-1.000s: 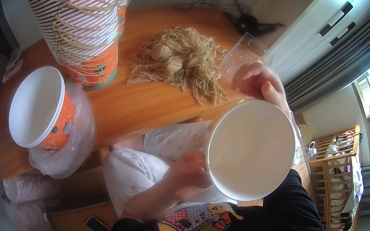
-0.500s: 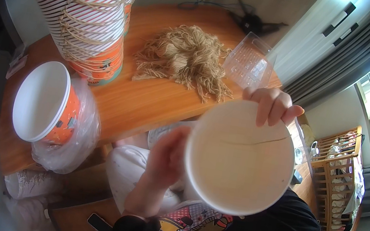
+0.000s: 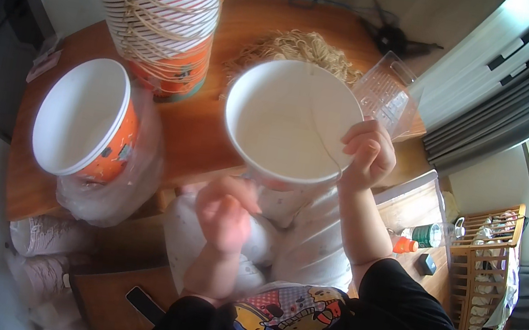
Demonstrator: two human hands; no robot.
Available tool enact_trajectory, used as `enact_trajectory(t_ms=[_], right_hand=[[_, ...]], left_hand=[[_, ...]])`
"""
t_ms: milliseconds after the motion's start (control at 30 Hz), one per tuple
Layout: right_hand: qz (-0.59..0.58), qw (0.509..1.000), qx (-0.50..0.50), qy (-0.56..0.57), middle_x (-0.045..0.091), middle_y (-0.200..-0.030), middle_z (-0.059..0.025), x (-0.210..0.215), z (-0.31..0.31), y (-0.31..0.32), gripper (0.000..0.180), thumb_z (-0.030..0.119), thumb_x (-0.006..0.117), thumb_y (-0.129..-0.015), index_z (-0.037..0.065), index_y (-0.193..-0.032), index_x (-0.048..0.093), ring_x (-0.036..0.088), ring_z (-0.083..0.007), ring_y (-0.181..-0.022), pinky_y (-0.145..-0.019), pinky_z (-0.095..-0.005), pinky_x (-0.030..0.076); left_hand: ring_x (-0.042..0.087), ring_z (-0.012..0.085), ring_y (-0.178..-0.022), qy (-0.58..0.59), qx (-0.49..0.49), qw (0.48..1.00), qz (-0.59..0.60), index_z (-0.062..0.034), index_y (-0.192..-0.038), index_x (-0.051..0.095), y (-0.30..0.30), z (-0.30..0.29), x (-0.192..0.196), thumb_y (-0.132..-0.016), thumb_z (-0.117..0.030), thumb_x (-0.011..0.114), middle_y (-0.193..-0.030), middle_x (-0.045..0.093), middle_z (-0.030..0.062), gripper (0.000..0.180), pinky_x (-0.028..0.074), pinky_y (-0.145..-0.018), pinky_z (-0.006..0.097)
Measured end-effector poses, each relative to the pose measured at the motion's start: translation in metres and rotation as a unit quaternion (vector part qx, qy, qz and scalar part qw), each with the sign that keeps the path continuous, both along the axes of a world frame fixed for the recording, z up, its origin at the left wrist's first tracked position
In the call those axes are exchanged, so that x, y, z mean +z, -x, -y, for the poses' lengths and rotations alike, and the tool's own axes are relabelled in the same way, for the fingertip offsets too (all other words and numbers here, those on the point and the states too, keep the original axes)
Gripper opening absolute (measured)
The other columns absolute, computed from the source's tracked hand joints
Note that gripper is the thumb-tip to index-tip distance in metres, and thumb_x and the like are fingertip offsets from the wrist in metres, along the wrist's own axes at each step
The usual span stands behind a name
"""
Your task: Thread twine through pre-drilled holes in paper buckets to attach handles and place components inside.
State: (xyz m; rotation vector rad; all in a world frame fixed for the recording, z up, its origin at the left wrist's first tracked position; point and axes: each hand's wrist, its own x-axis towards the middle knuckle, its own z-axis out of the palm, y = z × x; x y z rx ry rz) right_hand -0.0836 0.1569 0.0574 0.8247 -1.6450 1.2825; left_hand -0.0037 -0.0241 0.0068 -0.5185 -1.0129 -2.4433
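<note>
The left hand (image 3: 226, 213) hung loosely curled and holding nothing below the white paper bowl (image 3: 291, 122), which the right hand (image 3: 366, 153) pinched by its rim above the tabletop (image 3: 200, 133); a second supporting hand underneath seemed wise.

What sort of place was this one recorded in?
Most likely a home used for piecework: a wooden table stands by curtained windows, with a wooden cot nearby. Stacked paper buckets and a pile of straw-like cord suggest hand assembly.
</note>
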Motion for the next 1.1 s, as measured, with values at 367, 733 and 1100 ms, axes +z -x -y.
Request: enact_trajectory(t_ms=[367,733,1100], right_hand=[[0.108,0.992,-0.038,0.060,0.058,-0.080,-0.0081,-0.009,-0.002,-0.033,0.029,0.025,0.054,-0.100,-0.001,-0.088,0.055,0.052,-0.0140,-0.070,-0.066,-0.0263,0.042],[0.256,0.902,0.345,0.040,0.069,-0.086,-0.0166,0.026,-0.001,-0.097,0.045,0.005,0.077,-0.082,0.004,-0.111,0.043,0.063,-0.0217,-0.071,-0.071,-0.0324,0.045],[0.049,0.909,0.079,-0.407,0.069,-0.096,-0.0016,0.038,-0.007,-0.079,0.027,0.013,0.073,-0.077,0.009,-0.104,0.070,0.059,-0.0202,-0.074,-0.068,-0.0331,0.048]], left_hand=[[0.054,0.0081,-0.056,0.321,-0.226,0.917,0.063,-0.0018,-0.081,0.073,0.001,0.006,0.013,-0.092,-0.017,0.060,-0.063,0.062,0.0031,0.023,0.039,-0.051,0.025],[0.060,0.0082,-0.070,0.209,-0.574,0.791,0.028,-0.0050,-0.119,0.064,0.016,-0.028,-0.012,-0.099,-0.025,0.053,-0.083,0.065,-0.0012,0.030,0.049,-0.066,0.022],[0.067,0.0274,-0.075,0.499,-0.164,0.851,-0.014,0.0008,-0.096,0.063,-0.006,-0.012,0.012,-0.089,-0.013,0.059,-0.082,0.068,0.0134,0.016,0.050,-0.068,0.034]])
